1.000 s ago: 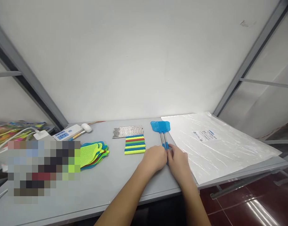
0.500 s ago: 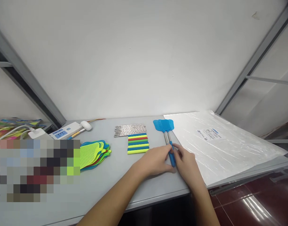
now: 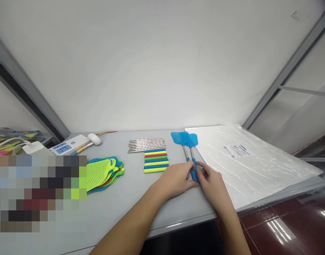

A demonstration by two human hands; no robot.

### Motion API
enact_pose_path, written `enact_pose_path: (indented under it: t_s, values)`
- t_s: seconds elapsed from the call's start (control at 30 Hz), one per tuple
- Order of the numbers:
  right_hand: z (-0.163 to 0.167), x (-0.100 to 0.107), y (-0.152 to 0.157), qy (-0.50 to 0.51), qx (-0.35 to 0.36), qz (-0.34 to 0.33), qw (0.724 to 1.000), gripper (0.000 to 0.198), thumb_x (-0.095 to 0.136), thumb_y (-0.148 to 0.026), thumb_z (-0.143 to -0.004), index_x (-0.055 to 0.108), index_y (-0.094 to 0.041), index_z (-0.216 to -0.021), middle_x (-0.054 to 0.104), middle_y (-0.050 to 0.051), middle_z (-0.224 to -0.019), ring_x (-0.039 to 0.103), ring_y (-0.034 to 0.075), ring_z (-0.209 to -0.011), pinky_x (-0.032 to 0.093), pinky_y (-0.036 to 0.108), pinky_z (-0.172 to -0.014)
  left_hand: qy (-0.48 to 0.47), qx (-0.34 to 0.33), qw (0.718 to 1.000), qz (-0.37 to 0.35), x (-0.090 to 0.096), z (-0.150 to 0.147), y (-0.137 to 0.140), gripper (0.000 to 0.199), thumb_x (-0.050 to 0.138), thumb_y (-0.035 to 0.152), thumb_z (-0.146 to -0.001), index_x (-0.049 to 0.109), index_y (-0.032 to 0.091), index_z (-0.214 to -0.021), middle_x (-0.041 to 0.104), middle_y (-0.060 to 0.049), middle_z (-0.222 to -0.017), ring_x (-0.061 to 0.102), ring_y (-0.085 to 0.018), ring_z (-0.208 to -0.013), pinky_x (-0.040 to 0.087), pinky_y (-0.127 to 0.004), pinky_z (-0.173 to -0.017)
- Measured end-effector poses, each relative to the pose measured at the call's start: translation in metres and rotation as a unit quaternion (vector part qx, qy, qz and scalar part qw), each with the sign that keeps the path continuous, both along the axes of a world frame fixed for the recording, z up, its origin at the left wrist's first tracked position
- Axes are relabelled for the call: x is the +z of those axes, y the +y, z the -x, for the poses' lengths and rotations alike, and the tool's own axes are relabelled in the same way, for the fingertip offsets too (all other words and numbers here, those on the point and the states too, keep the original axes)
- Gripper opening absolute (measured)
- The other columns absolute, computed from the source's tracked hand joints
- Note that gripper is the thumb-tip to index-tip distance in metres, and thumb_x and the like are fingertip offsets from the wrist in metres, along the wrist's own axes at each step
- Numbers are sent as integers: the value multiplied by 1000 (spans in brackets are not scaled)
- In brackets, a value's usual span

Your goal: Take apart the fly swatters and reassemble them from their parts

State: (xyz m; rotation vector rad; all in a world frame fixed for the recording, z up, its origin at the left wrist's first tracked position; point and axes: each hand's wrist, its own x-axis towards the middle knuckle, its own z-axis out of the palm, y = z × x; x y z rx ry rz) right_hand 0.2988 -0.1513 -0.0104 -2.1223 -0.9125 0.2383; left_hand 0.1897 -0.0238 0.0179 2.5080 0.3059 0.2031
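Observation:
Two fly swatters with blue heads, metal rods and blue grips lie nearly side by side, their heads pointing away from me. The head of the left fly swatter (image 3: 179, 138) partly overlaps that of the right fly swatter (image 3: 193, 140). My left hand (image 3: 179, 179) is closed around the grips from the left. From the other side, my right hand (image 3: 211, 181) has its fingers curled against them. Fingers hide part of both grips. Just left of my left hand is a row of coloured grip tubes (image 3: 155, 161), with several metal rods (image 3: 146, 144) behind it.
A stack of swatter heads (image 3: 101, 173) in green, blue and red lies to the left. Behind it are a power strip (image 3: 69, 145) and a white mouse (image 3: 94, 139). A white wrapped sheet (image 3: 247, 170) with a label covers the table's right side.
The two swatter heads have shifted, the left one tilting leftward and the right one dropping slightly lower. Both rods now show as a narrow V. My hands stay close around the grips.

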Motion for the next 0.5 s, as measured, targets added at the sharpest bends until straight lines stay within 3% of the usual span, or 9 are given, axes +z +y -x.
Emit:
enact_pose_path:
  t_s: [0.5]
  values:
    - [2, -2, 12, -52, -34, 26, 998, 35, 49, -36, -85, 64, -20, -112, 57, -3, -57, 55, 20, -62, 37, 30, -64, -13, -15, 1000, -7, -5, 2, 2, 32, 73, 43, -74, 50, 25, -87, 63, 6, -79, 59, -16, -71, 30, -24, -51]
